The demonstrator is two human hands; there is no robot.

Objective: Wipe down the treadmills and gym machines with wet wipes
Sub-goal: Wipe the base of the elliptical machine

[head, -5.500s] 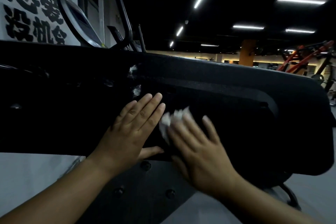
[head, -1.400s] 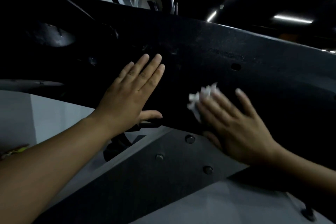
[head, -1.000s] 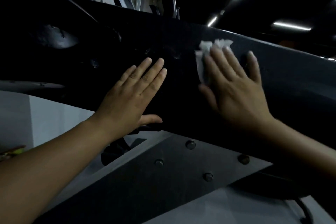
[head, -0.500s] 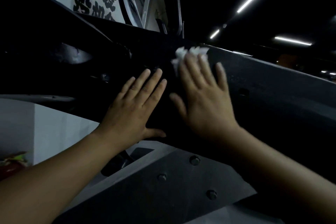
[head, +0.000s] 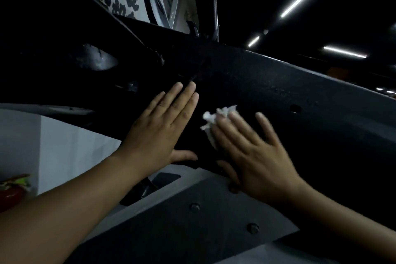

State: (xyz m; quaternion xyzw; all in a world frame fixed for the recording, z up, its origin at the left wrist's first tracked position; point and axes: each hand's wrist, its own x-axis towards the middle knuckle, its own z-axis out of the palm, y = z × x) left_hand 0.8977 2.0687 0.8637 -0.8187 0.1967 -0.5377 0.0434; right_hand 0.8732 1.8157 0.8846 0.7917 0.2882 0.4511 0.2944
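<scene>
Wiping now: the right hand (head: pixel 252 156) lies flat, fingers straight, pressing a crumpled white wet wipe (head: pixel 214 118) on the black machine panel (head: pixel 278 83).
Helper: the left hand (head: pixel 158 133) rests flat and wide on the panel, just beside the wipe, holding nothing.
Doing it well: long, firm strokes should work best, with the wipe tucked under the fingers.
Edges: below, the panel meets a grey bolted plate (head: pixel 214 227); its bolts may snag the wipe.
Open room: bare panel stretches up and to the right.

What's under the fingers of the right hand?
A crumpled white wet wipe, pressed against the black textured machine panel. Only its upper left part sticks out; the right hand covers the rest.
</scene>
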